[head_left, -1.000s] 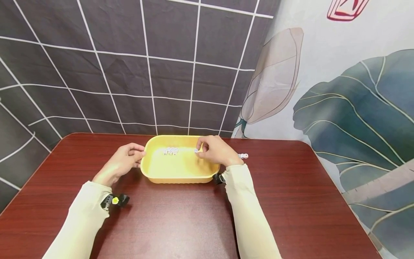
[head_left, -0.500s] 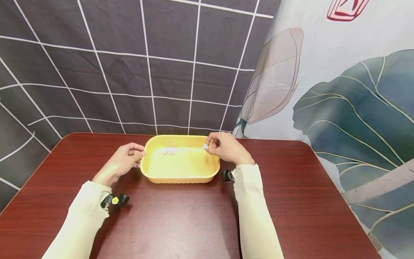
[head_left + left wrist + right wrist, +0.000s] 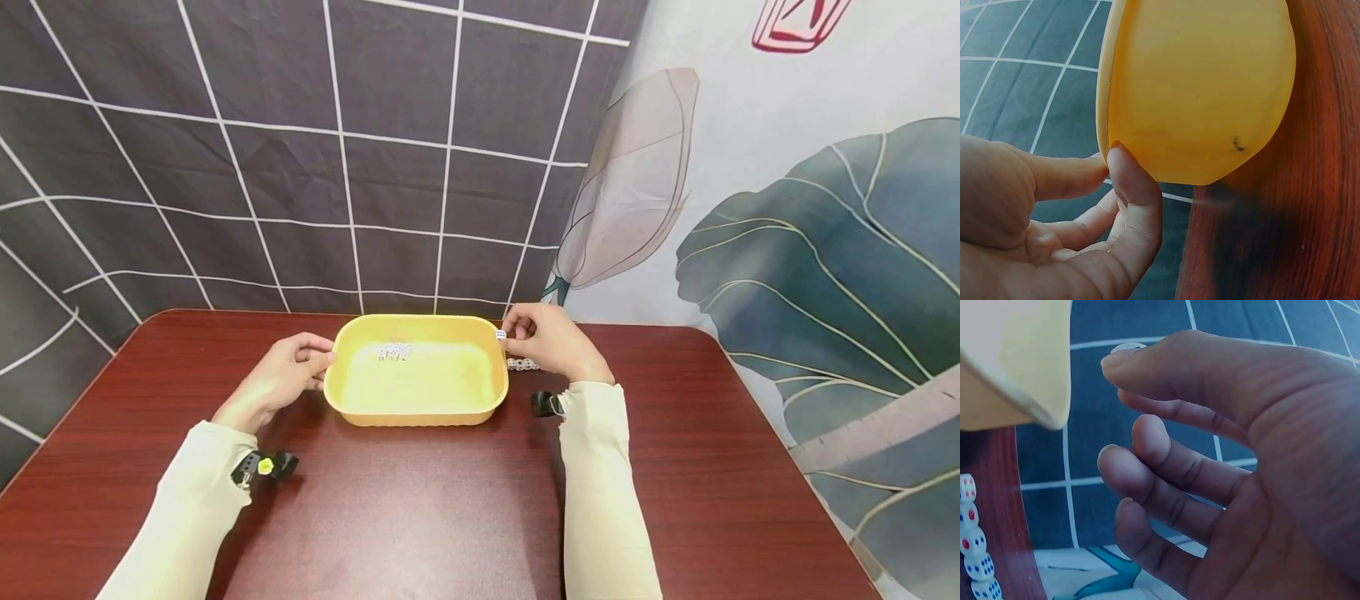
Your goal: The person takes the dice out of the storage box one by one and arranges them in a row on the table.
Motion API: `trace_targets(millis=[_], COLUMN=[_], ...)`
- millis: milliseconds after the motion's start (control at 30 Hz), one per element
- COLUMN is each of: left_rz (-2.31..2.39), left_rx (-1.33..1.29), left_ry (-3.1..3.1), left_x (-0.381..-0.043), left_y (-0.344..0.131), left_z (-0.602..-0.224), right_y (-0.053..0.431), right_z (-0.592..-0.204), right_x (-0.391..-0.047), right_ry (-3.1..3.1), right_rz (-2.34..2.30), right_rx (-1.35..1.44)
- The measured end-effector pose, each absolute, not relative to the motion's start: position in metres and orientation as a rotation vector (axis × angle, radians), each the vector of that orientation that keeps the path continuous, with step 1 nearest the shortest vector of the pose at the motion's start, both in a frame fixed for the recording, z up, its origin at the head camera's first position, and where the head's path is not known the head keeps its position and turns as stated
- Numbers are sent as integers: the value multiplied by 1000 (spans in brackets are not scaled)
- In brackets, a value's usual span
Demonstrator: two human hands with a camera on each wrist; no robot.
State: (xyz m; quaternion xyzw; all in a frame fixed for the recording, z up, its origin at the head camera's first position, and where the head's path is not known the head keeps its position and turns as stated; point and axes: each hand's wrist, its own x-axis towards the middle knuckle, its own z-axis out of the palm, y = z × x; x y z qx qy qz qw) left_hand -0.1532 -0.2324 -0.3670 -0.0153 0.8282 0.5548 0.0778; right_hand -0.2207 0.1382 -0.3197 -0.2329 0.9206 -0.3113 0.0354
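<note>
A yellow plastic basin (image 3: 416,419) stands near the table's back edge. My left hand (image 3: 281,375) pinches its left rim between thumb and fingers, as the left wrist view (image 3: 1125,187) also shows. Inside, toward the back left, lies a small cluster of white dice (image 3: 394,351). Just at the basin's right rim, my right hand (image 3: 551,342) pinches a single white die (image 3: 500,334) between thumb and index finger; the thumb covers most of it in the right wrist view. A row of dice (image 3: 974,540) sits on the table right of the basin, partly behind that hand in the head view.
The dark red wooden table (image 3: 420,517) spreads in front and to both sides. A grey cloth with white grid lines (image 3: 397,183) hangs behind it, and a leaf-printed curtain (image 3: 817,275) at the right.
My right hand has moved right with the die, from above the basin's inside to its right rim, and the dice row beside it has come back into view. The left hand stays on the rim.
</note>
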Motion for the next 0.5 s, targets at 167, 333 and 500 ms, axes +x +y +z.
trace_targets(millis=[167,333,500], left_rz=[1667,1667,1665], left_rx=[-41,-37,-37], left_ry=[2477,2480,2477], left_x=[-153,-153,-153], left_y=[-233,-233,-233], left_z=[-367,-366,-367], right_y=[149,160,169], right_z=[-319,-320,-321], right_x=[-221,-223,-223], right_ry=[2844,2862,2873], right_rz=[-955,-970,-974], right_rx=[-671,-651,-617])
